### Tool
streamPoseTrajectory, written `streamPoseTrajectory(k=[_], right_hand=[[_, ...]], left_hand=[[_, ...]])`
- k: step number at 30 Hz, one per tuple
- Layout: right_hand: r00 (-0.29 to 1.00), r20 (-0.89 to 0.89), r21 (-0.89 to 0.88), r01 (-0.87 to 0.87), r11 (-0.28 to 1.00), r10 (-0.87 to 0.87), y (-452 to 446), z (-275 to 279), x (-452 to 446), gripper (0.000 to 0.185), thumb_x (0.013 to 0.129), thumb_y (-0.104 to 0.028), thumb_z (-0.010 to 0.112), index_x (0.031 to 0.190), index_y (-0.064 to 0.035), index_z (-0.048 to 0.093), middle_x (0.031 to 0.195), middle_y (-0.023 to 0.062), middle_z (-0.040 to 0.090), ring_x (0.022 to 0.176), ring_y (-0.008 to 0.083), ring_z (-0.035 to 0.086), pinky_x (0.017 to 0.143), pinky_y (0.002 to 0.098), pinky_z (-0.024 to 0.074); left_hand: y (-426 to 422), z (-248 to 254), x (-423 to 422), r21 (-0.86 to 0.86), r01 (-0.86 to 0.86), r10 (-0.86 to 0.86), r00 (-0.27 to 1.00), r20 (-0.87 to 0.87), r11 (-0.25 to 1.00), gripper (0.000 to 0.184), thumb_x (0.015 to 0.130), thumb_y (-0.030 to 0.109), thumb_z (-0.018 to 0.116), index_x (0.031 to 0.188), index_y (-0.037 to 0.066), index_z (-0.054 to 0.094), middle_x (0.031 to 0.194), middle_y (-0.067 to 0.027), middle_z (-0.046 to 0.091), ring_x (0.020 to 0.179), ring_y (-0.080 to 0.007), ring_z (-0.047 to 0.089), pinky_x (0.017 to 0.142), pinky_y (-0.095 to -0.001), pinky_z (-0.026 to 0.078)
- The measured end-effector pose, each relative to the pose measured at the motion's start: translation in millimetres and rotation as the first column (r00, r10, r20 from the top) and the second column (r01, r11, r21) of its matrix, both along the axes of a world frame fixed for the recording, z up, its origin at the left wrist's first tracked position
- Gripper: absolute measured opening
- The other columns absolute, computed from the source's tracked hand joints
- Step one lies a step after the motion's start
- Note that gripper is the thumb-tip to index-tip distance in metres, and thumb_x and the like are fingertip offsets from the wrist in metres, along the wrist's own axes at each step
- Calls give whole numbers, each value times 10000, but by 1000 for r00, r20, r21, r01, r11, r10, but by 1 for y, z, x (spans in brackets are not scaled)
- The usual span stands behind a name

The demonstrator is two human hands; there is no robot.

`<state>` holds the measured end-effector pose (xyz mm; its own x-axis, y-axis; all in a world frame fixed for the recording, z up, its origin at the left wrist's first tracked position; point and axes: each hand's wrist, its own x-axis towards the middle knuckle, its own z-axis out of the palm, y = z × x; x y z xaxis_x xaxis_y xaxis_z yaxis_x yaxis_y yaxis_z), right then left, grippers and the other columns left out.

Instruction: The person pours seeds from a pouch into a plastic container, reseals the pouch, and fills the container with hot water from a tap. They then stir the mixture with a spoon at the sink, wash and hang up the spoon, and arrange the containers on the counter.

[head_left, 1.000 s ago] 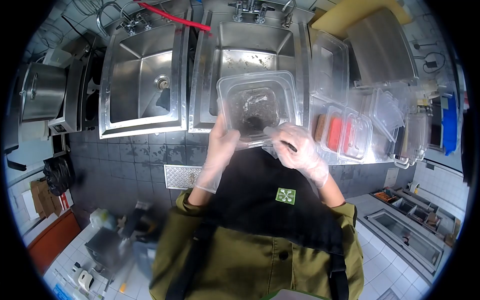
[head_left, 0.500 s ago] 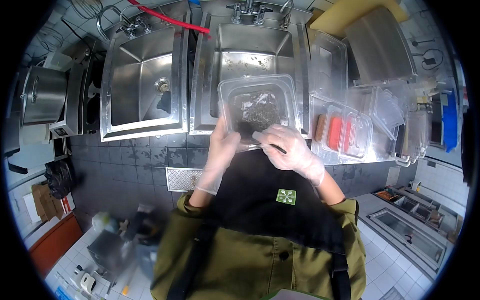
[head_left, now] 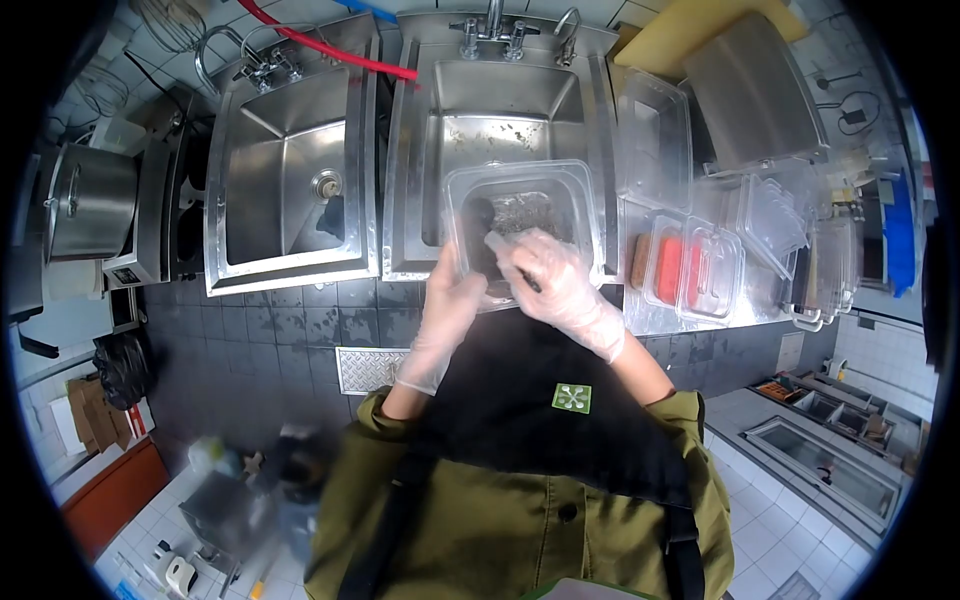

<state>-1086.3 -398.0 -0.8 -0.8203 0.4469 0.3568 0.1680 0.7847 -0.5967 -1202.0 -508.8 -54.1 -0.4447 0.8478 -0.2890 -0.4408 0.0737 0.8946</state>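
Observation:
A clear square plastic container [head_left: 575, 200] is held up at the near edge of the right sink, with dark residue visible inside it. My left hand [head_left: 447, 318], in a clear glove, grips its near left corner. My right hand [head_left: 555, 285], also gloved, is closed around a dark utensil handle at the container's near side. A dark rounded shape, seemingly the utensil's head [head_left: 477, 218], shows at the left inside the container; it is partly blurred.
The left sink [head_left: 285, 170] holds a dark cloth-like item near its drain. Clear containers, one with red and brown sponges [head_left: 668, 268], stand on the right counter [head_left: 650, 318]. A red hose [head_left: 330, 48] crosses behind the sinks. A blurred person [head_left: 300, 480] is at lower left.
My right hand has moved left along the container's near side. The dark shape inside has shifted to the left and away from me. My left hand keeps its grip on the container.

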Motion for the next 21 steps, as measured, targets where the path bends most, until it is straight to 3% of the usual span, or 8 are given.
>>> streamPoseTrajectory(k=[5,8,9,11,17,21], right_hand=[[989,83,-23,-123,992,125,-3,3,11,284,786,-23,642,1071,-12,650,889,99,655,815,270,641,687,357,539],[950,178,-91,-243,966,256,0,10,22,249,793,-24,634,1040,-12,657,892,100,660,816,267,647,690,357,540],[953,123,-90,-265,960,275,2,8,26,232,798,-29,628,1028,-14,659,883,101,659,798,271,646,689,357,538],[964,139,-73,-216,974,225,8,11,32,231,800,-30,629,1029,-16,658,879,102,658,789,277,644,690,358,537],[994,98,80,-57,995,49,20,8,26,341,724,-5,665,1062,-43,644,813,43,618,779,246,618,623,357,525],[994,44,13,-100,995,100,16,-5,15,321,751,-6,661,1070,-33,646,842,59,629,791,253,622,639,354,528]], left_hand=[[-3,3,-4,-19,-4,3,999,-51,1000,676,823,-88,436,1473,56,315,1226,-74,557,873,-94,582,670,-229,547],[-3,7,-7,-79,19,-16,999,50,997,693,823,-90,435,1485,64,296,1267,-86,538,876,-101,587,671,-239,557],[-3,6,-8,-65,38,-34,998,57,997,691,828,-89,414,1489,62,277,1294,-103,522,927,-142,603,701,-259,570],[-4,1,-9,-35,76,-73,995,72,997,688,838,-89,370,1496,59,238,1350,-138,490,1029,-223,634,760,-300,596],[0,9,-9,-66,104,-102,994,33,992,682,844,-95,362,1492,76,238,1272,-139,544,959,-229,666,752,-297,602],[-1,6,-11,-60,147,-146,989,23,987,694,845,-98,359,1499,88,220,1284,-144,526,961,-239,664,776,-327,609]])
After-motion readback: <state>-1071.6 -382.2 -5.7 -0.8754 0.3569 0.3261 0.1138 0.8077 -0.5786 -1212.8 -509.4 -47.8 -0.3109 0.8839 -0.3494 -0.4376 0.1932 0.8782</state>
